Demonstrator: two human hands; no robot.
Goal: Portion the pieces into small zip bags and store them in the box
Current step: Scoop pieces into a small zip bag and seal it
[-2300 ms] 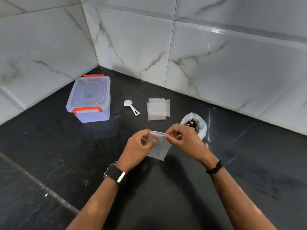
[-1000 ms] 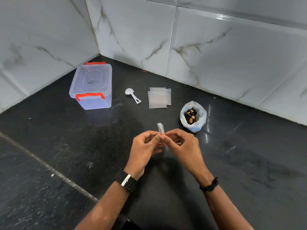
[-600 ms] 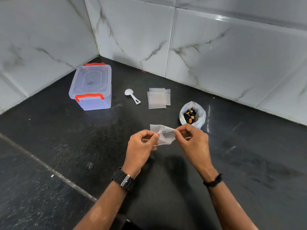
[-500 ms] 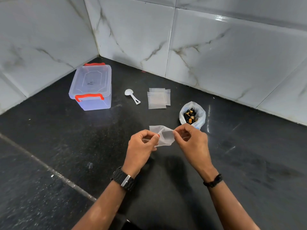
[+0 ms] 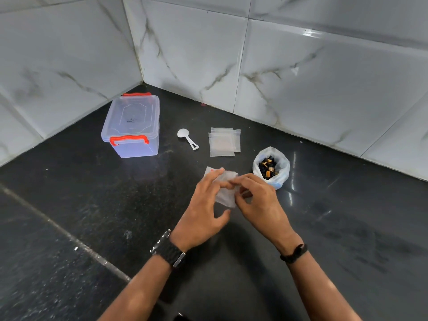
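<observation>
Head view, fingers: both our hands pinch one small zip bag (image 5: 225,192), held above the dark counter (image 5: 92,205).
Left hand (image 5: 203,214): fingers spread over the bag's left side, thumb underneath.
Right hand (image 5: 259,202): fingertips closed on the bag's right edge.
Pieces (image 5: 267,169): in an open white bag (image 5: 281,167), just far-right of our hands.
Spare zip bags (image 5: 223,142): flat stack, farther back.
Scoop (image 5: 187,138): left of the stack.
Box (image 5: 132,126): far left, lid on, red latches.
</observation>
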